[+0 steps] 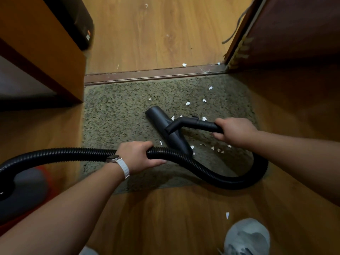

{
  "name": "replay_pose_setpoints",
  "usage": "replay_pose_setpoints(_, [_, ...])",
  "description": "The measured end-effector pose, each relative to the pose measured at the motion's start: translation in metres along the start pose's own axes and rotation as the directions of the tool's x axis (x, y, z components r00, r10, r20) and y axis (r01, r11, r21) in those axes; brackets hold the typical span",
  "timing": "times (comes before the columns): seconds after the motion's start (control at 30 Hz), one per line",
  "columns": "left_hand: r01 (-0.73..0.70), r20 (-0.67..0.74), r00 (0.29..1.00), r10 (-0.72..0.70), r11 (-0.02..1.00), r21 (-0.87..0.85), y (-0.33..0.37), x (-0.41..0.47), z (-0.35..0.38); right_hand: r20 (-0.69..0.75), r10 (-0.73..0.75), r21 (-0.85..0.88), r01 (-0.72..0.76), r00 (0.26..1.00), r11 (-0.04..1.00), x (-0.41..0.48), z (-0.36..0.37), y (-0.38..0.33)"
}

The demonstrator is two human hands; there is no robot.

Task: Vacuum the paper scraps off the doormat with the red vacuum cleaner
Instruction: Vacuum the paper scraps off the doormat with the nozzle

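While the nozzle (159,121) sits on the doormat (114,116) among paper scraps (187,103), right hand (235,131) gripping the wand (204,124), left hand (138,157) clasping the hose (211,172).

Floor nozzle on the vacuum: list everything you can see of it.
The floor nozzle is a long, flat, matte black head, plastic by the look. It lies diagonally on the grey-green doormat, far end toward the threshold. An angled neck at its middle joins a black tube gripped by the right hand. The ribbed hose, held by the left hand, covers its near end. Paper scraps lie around it.
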State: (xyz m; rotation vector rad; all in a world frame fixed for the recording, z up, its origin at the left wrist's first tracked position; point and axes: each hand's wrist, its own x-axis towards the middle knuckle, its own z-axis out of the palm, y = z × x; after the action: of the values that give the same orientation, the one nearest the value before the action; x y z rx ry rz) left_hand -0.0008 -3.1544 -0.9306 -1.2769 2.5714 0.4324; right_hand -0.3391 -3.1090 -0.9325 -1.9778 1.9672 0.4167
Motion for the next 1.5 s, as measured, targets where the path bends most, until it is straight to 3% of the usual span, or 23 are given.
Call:
replay_pose_setpoints(0.37, [0.077, 0.056, 0.996, -0.075, 0.996, -0.049, 0.003, -0.02, 0.003, -0.009, -0.272, -0.079, 0.27, 0.962, 0.96, 0.035, -0.001, -0.055])
replay_pose_setpoints(0.6, [0.089, 0.031, 0.996, -0.088, 0.996, -0.02, 0.007, -0.021, 0.011, -0.039, -0.26, -0.04, 0.259, 0.965, 0.965, 0.058, 0.002, -0.022])
replay_pose_setpoints(0.8, [0.109, -0.033, 0.994, -0.109, 0.994, 0.013, 0.012, -0.017, 0.014, -0.032, -0.111, 0.033, 0.112, 0.993, 0.993, 0.059, -0.006, 0.013])
replay_pose_setpoints(1.17, [0.137, -0.097, 0.986, -0.137, 0.99, -0.006, 0.013, -0.013, 0.01, -0.08, -0.268, -0.039, 0.266, 0.96, 0.963, 0.055, 0.002, -0.008])
replay_pose_setpoints(1.5, [0.173, -0.11, 0.978, -0.178, 0.983, -0.055, 0.022, -0.005, -0.008, -0.066, 0.133, 0.136, -0.123, 0.989, 0.983, 0.04, -0.011, 0.067])
